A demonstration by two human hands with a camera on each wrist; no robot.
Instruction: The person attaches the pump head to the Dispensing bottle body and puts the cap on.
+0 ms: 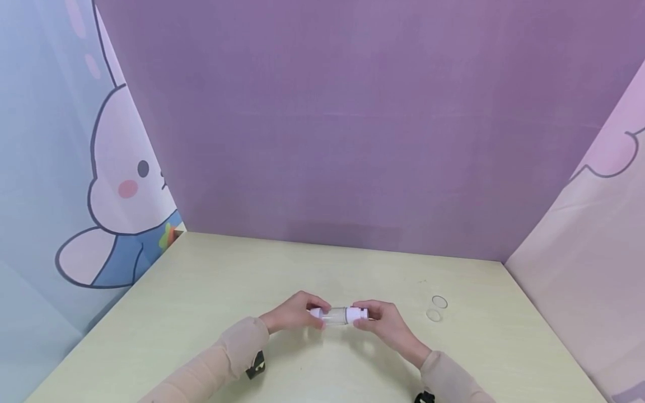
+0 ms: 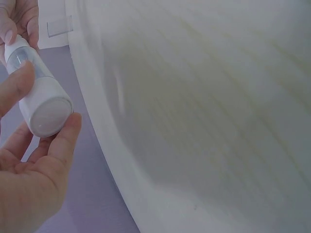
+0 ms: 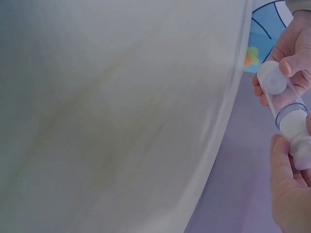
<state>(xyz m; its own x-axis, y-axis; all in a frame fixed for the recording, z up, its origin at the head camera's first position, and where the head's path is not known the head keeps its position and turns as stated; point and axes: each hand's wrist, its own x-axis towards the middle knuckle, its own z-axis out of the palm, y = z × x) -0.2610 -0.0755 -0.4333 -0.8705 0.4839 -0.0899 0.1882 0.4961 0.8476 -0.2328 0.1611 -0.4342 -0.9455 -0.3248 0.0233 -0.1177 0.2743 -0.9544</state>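
A small clear cylindrical pump bottle (image 1: 334, 316) with white ends lies sideways between my hands, just above the table. My left hand (image 1: 294, 312) pinches its white base (image 2: 48, 109), thumb on one side and fingers on the other. At the opposite end, my right hand (image 1: 387, 324) grips the white pump head (image 3: 294, 127). Through the transparent wall (image 3: 285, 97), a round white piece shows inside near the base end. In the right wrist view, part of the pump head is hidden by the right fingers and the frame's edge.
Two thin clear rings or round lids (image 1: 439, 302) lie on the pale table (image 1: 227, 268), right of my right hand. A purple panel (image 1: 353, 140) rises behind the table. Printed curtains (image 1: 40, 168) hang at both sides.
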